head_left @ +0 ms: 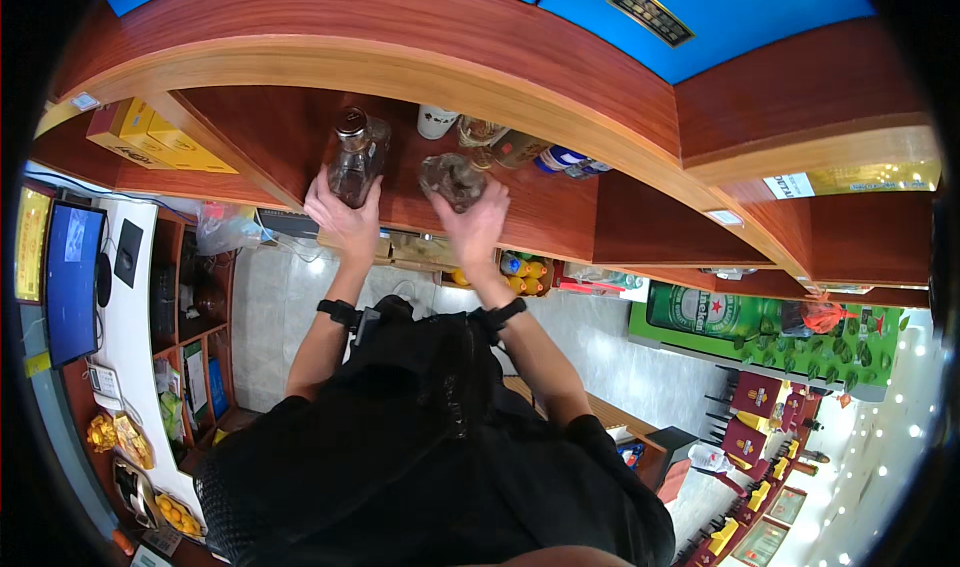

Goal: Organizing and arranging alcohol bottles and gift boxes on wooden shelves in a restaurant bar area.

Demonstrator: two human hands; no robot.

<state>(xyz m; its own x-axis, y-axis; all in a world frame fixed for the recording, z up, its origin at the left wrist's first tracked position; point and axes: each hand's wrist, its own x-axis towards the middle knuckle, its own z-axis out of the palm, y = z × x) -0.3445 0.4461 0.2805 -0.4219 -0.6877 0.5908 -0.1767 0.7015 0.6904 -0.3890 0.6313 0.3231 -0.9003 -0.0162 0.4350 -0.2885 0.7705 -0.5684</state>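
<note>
Gripping 2 glass bottles on the wooden shelf [560, 207], our left hand [345, 217] wraps one bottle [357, 157], our right hand [475, 229] clasps the other bottle [452, 179]. Heavy, slick, breakable, probably; we'd hold round the body.

What I can't make out from here

My right hand [472, 229] hides most of its glass bottle [452, 179]; the bottles [520, 149] behind sit half hidden under the shelf edge [420, 72], their labels too small to tell.

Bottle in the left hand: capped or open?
Capped. The clear bottle, held by the left hand on the wooden shelf, has a dark cap on its neck. Fill level: cannot tell.
</note>
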